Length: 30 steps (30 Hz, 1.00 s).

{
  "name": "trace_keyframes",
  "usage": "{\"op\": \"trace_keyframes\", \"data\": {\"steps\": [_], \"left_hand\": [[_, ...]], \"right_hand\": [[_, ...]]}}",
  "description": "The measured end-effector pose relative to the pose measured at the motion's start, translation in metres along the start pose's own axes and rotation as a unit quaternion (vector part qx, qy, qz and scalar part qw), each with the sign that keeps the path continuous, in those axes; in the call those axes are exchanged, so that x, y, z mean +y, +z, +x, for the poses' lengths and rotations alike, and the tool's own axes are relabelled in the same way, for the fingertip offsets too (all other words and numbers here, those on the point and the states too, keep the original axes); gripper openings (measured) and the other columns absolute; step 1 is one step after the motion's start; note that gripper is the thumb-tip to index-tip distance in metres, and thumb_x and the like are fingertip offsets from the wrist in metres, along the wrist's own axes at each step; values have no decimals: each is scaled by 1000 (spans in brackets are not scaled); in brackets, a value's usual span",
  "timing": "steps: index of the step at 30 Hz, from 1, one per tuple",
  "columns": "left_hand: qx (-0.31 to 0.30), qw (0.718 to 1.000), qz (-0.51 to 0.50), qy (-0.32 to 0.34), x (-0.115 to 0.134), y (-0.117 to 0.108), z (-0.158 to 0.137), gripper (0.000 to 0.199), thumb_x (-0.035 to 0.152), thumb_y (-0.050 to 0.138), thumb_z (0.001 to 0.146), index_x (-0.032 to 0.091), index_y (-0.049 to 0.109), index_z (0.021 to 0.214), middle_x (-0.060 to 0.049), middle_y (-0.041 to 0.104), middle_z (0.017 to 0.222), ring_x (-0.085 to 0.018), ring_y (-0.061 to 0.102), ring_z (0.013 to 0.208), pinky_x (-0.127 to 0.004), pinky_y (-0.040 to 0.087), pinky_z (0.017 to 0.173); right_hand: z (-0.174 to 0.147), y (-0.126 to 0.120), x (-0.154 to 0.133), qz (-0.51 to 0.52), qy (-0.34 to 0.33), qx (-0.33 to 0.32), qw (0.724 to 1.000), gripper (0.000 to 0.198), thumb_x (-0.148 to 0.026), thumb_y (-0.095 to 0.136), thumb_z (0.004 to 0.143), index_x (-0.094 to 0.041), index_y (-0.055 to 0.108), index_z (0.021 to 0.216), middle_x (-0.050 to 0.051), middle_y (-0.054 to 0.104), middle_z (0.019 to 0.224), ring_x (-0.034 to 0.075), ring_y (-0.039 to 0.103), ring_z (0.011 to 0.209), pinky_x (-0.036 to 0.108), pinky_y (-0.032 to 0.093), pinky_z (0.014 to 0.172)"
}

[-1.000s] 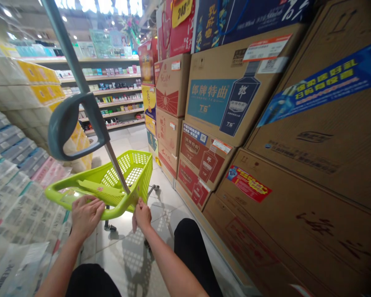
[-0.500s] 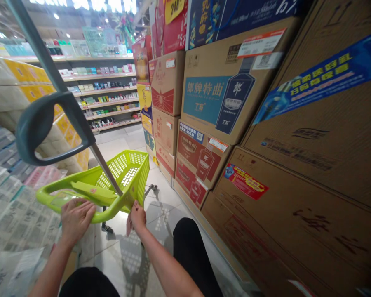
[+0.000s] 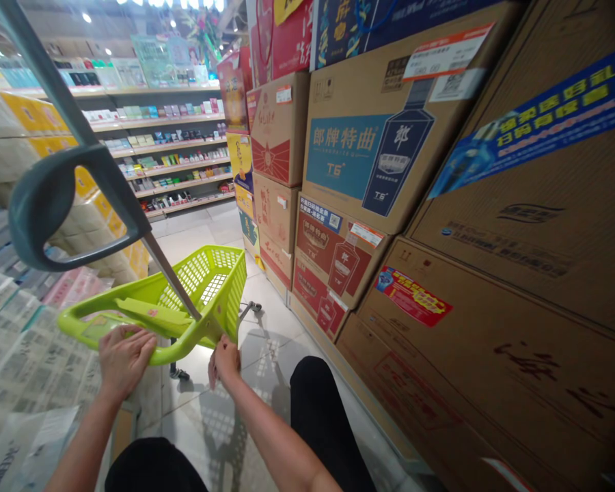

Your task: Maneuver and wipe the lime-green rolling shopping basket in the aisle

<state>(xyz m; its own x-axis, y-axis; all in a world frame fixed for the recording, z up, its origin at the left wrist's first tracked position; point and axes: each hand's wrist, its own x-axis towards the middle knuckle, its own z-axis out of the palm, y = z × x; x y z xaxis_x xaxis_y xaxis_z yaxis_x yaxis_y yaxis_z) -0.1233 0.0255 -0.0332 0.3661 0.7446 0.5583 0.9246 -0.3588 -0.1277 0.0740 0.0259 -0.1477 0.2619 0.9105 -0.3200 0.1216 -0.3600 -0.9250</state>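
A lime-green plastic shopping cart (image 3: 231, 283) with a lattice basket stands in the aisle in front of me. My left hand (image 3: 126, 359) is closed over the near rim of its handle, knuckles up. Against the cart's right near corner, my right hand (image 3: 225, 360) is closed, with its thumb side touching the green frame and its fingertips partly hidden. A metal pole with a dark grey loop grip (image 3: 82, 205) rises at a slant from that same corner, above both hands. No goods show in the visible part of the basket.
Stacked cardboard cartons (image 3: 359, 157) wall the right side. On the left are plastic-wrapped packs (image 3: 35, 342) and yellow-and-white bundles (image 3: 56, 157). Shelves of small goods (image 3: 169, 147) stand at the aisle's end. My knees (image 3: 322, 403) are below, over the tiled floor (image 3: 271, 342).
The view has shifted slightly, so the cartons appear a little farther right and the grey loop grip a little farther left. Both hands keep their places on the cart.
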Motion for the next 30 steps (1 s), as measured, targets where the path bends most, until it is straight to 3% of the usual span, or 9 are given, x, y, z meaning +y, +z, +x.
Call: {"op": "trace_keyframes", "data": {"steps": [5,10,14,16,18,21,24,27,30], "left_hand": [[-1,1000,2,1,2,-1,1,38,39,43,91,28,74,72,-1,75,80,-25,59,97,-41,30,91],[6,1000,-14,-8,6,-1,2,36,38,44,90,29,73,70,1,75,79,-24,59,97,-39,30,91],[12,1000,-17,-14,8,1,2,36,38,45,90,28,73,70,1,76,81,-25,60,96,-40,29,91],[13,1000,-19,-20,10,2,3,36,37,45,90,27,73,71,1,76,81,-25,60,96,-40,29,91],[10,999,-22,-23,13,1,3,36,37,45,90,27,72,70,1,76,81,-25,59,96,-40,29,90],[4,1000,-23,-21,18,-2,2,36,37,45,91,27,72,69,1,76,82,-25,59,96,-40,29,90],[10,1000,-19,-16,22,-4,1,36,37,44,91,27,72,70,2,76,82,-25,58,96,-41,29,90],[12,1000,-11,-10,26,-7,1,37,36,44,92,27,72,70,2,76,81,-25,58,96,-42,29,91],[8,1000,-7,-3,31,-9,0,36,35,44,92,27,72,72,2,76,81,-24,58,95,-41,29,92]], "right_hand": [[-2,13,-11,13,-187,101,977,43,-16,45,83,-19,66,120,8,68,118,21,59,113,32,40,102],[0,-5,-17,19,-141,72,987,38,-20,44,87,-22,70,115,6,72,104,20,65,101,28,47,91],[5,-26,-55,-14,-241,69,968,39,-17,45,86,-23,70,115,4,69,117,19,59,113,31,38,104],[3,-29,-67,-36,-252,70,964,37,-17,47,84,-22,71,111,4,69,115,20,59,111,33,38,104],[-3,-26,-63,-38,-255,77,963,39,-17,46,84,-22,70,114,5,68,118,21,60,110,34,40,103],[-9,-12,-30,6,-285,89,954,49,-16,44,82,-24,62,127,6,64,124,20,57,114,34,41,102],[-5,-3,1,106,-167,98,975,39,-24,43,86,-17,68,115,9,71,100,20,65,95,31,51,86],[2,-9,2,165,-50,122,977,45,-35,34,92,-11,70,104,10,68,81,21,67,77,31,54,71],[0,-21,-17,182,-167,151,957,47,-33,33,93,-16,57,129,13,60,120,21,60,110,34,48,94]]}}
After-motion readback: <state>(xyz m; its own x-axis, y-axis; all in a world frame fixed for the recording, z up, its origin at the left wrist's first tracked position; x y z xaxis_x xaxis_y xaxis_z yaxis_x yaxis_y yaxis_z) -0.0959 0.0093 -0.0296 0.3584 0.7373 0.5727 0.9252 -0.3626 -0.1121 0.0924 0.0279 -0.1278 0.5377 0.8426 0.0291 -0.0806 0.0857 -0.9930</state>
